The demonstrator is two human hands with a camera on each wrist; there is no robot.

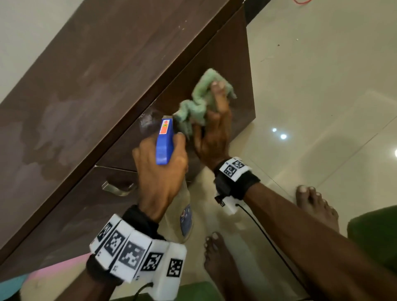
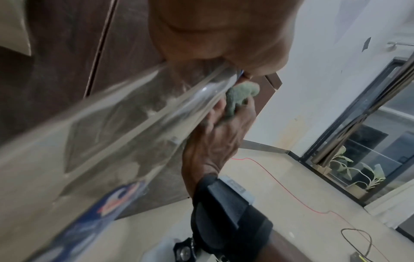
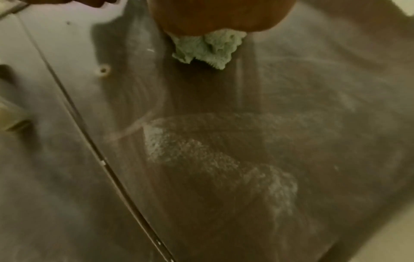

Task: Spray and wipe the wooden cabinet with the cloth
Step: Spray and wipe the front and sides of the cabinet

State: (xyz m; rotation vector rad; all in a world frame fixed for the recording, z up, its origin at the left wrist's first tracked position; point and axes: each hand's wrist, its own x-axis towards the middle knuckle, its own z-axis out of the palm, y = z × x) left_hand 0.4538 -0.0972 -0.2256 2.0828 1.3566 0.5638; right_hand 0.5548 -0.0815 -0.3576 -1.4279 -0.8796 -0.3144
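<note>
Left hand [image 1: 160, 171] grips bottle [image 1: 165, 144]; right hand [image 1: 211, 137], seemingly, cloth [image 1: 199, 101]

Glossy cream floor tiles [image 1: 322, 86] spread right of the right hand [image 1: 211, 137]. A red cord [image 2: 291, 193] trails across them beyond it, toward a glass door [image 2: 369, 124] with leafy plants [image 2: 345, 166]. Something pink and blue [image 1: 60, 266] lies near the left hand [image 1: 159, 171], on its near side.

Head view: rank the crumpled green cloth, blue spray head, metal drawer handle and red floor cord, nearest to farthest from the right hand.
1. Crumpled green cloth: in the right hand.
2. Blue spray head: just left, in the left hand.
3. Metal drawer handle: lower left.
4. Red floor cord: top edge.
</note>
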